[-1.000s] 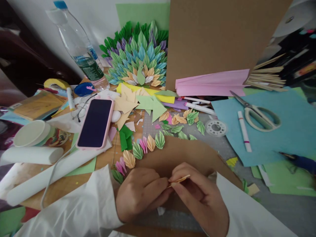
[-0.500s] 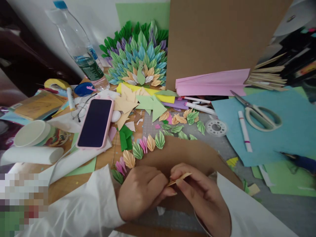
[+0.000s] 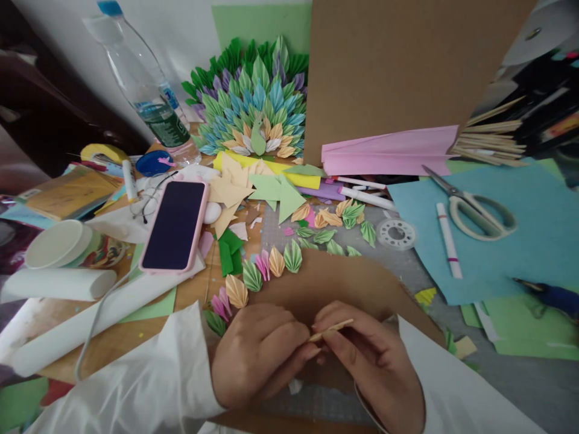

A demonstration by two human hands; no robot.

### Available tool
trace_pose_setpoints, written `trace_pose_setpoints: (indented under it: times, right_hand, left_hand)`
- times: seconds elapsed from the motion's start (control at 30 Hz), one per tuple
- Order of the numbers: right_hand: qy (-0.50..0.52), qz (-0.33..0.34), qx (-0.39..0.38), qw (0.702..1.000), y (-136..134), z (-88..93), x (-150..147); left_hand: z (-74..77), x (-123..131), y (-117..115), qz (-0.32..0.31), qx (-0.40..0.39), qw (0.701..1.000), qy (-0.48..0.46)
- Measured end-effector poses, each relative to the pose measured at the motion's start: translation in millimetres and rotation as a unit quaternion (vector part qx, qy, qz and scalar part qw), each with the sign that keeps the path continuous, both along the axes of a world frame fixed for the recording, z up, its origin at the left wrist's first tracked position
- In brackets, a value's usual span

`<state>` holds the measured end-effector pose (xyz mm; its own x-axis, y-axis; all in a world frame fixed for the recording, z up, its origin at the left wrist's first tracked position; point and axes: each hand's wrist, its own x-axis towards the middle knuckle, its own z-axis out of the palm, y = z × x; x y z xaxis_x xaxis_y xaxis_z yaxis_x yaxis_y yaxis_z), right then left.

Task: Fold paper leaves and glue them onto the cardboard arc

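Observation:
Both hands meet low in the middle of the head view, over a curved piece of brown cardboard (image 3: 325,271). My left hand (image 3: 262,352) is closed and pinches the left end of a narrow folded strip of tan paper (image 3: 332,330). My right hand (image 3: 373,361) grips the same strip between thumb and fingers, its far end poking out at the upper right. Pleated paper leaves in green, orange and pink, such as a green leaf (image 3: 293,258), line the cardboard's upper left edge. My left fingertips are partly hidden.
A phone (image 3: 173,226), a paper cup (image 3: 58,244) and bottles (image 3: 167,123) stand or lie left. Behind is a paper peacock (image 3: 258,135). Scissors (image 3: 482,217), a marker (image 3: 449,241) and a blue-handled tool (image 3: 552,296) lie right.
The tan strip has turned slightly between my fingers and now shows its edge more. My left hand has shifted very slightly left; the rest looks the same.

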<state>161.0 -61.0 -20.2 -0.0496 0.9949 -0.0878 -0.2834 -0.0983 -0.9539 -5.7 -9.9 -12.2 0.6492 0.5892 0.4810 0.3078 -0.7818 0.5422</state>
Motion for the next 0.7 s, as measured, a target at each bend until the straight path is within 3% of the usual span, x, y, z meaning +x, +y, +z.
trace_pose_setpoints:
  times: [0.13, 0.33, 0.7]
  right_hand:
    - [0.0, -0.003, -0.013, 1.0, -0.9, 3.0, -2.1]
    - [-0.04, 0.002, -0.003, 0.999, -0.3, 3.3, -3.5]
    - [-0.058, -0.004, 0.069, 0.996, -1.8, 4.4, 1.2]
  left_hand:
    - [1.8, -2.4, -0.9, 0.017, 0.017, 1.0, -0.006]
    - [4.4, -4.5, -0.9, -0.015, -0.013, 0.999, -0.031]
    - [2.0, -4.2, 0.9, -0.079, -0.19, 0.974, -0.097]
